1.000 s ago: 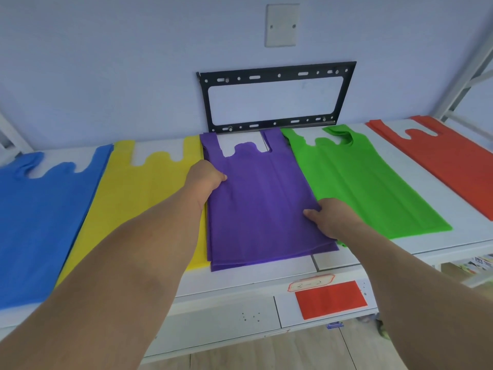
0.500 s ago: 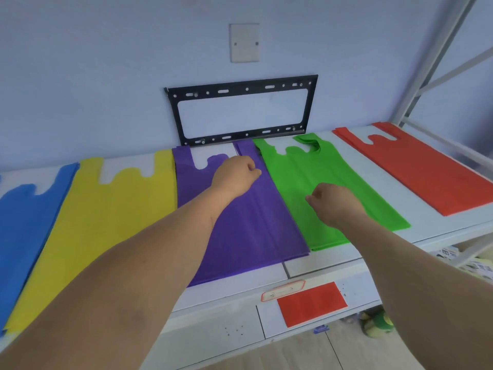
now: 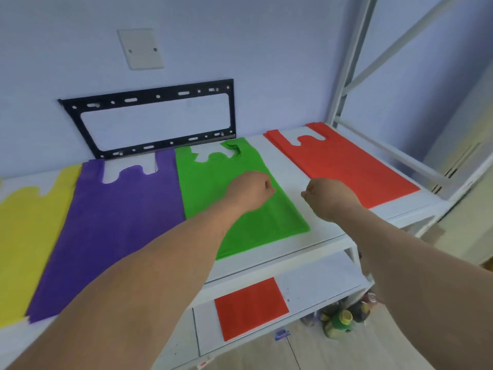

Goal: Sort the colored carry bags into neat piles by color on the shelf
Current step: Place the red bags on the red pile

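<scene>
Flat piles of carry bags lie side by side on the white shelf (image 3: 314,247): yellow (image 3: 24,231) at the left, then purple (image 3: 112,220), green (image 3: 213,180) and red (image 3: 344,161) at the right. My left hand (image 3: 252,189) hovers over the green pile with its fingers curled into a loose fist and nothing in it. My right hand (image 3: 329,196) is also curled shut, over the white gap between the green and red piles, its wrist near the red pile's front edge. The green bags' handles are rumpled at the back.
A black metal bracket (image 3: 154,118) hangs on the wall behind the piles, with a blank wall plate (image 3: 140,49) above it. White rack uprights (image 3: 352,62) stand at the right. A red sheet (image 3: 250,307) lies on the lower shelf; bottles (image 3: 344,316) stand on the floor.
Both hands left the purple pile and moved right; my left hand is now over the green pile and my right past its edge. The view swung right, so the blue pile is out of sight.
</scene>
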